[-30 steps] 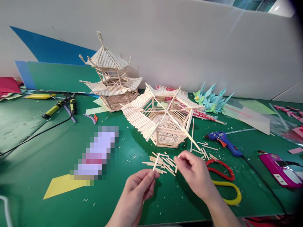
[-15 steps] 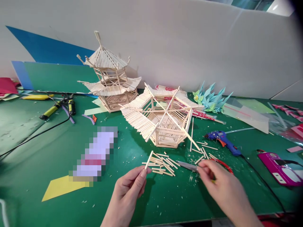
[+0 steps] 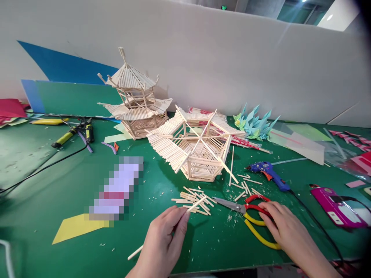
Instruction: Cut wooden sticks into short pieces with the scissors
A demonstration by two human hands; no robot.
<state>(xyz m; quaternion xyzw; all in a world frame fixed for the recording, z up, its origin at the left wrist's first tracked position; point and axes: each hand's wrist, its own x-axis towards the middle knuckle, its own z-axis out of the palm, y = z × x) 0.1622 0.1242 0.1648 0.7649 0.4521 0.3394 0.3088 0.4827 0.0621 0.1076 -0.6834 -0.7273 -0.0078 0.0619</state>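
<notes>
My left hand [image 3: 166, 239] pinches a thin wooden stick [image 3: 197, 203] between thumb and fingers, low in the middle of the green table. The stick's tip points up-right over a small pile of cut sticks [image 3: 193, 199]. My right hand [image 3: 285, 227] rests on the red and yellow handles of a pair of scissors [image 3: 249, 211] lying on the table, fingers curled over the handles. Behind the pile stands an unfinished hexagonal stick roof [image 3: 197, 144], and further back left a finished stick pagoda [image 3: 135, 102].
A blue glue gun [image 3: 268, 172] with a black cable lies right of the roof. A pink case [image 3: 337, 202] sits far right, paper flowers [image 3: 255, 123] by the wall, yellow-handled tools [image 3: 72, 133] at left, a yellow paper piece [image 3: 77, 227] near the front edge.
My right hand moved right and down from the stick pile onto the scissors' handles, and the scissors now lie flat on the table. My left hand lowered and tilted its stick.
</notes>
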